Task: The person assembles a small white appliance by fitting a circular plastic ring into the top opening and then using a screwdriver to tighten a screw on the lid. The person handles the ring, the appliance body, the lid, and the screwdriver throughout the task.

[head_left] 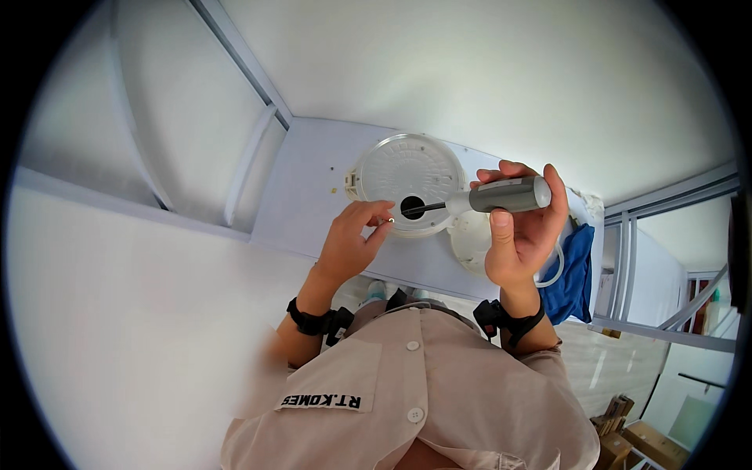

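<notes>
Gripping a thick grey-handled screwdriver [509,195] in my right hand [526,244], I hold it nearly level, apparently to align its dark shaft with the tiny shiny piece [391,220] pinched in my left hand [348,241]. Both sit above a ribbed, round white plastic cover [399,168] on the pale desk [301,188]; the handle appears smooth.

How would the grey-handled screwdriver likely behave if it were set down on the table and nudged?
The screwdriver would probably roll, since its thick handle looks rounded. It should stay stiff: its dark shaft looks straight. Likely handle-heavy, given how much bulkier the handle is.
</notes>
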The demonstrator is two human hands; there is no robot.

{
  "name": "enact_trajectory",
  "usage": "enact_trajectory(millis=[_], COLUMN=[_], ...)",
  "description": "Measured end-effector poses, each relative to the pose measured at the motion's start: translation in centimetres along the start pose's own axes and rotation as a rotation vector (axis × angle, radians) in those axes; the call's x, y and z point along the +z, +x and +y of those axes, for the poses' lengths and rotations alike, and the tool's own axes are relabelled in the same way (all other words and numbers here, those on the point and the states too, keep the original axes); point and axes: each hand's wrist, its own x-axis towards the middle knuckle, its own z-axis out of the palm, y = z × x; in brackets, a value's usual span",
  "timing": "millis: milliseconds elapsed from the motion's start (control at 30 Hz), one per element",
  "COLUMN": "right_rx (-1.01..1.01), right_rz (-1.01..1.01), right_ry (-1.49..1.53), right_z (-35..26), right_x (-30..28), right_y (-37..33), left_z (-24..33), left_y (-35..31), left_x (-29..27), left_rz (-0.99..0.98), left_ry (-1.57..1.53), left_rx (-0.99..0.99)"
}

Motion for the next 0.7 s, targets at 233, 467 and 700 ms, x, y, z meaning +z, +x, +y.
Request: enact_trajectory(millis=[233, 467, 700], right_rx=[0.041, 0.061, 0.067], right_rz=[-0.032, -0.038, -0.028], right_ry=[0.027, 0.026, 0.04], right_z=[1.0, 1.3, 1.0], right_x=[0.8, 0.9, 0.8], right_y=[-0.5, -0.7, -0.6], left_z=[-0.4, -0.1, 0.5], left_y=[-0.2, 0.0, 0.3], left_x=[-0.4, -0.8, -0.9], left_rz=[-0.039, -0.081, -0.097], left_ry=[0.046, 0.051, 0.08], left_rx=[0.055, 0.052, 0.091])
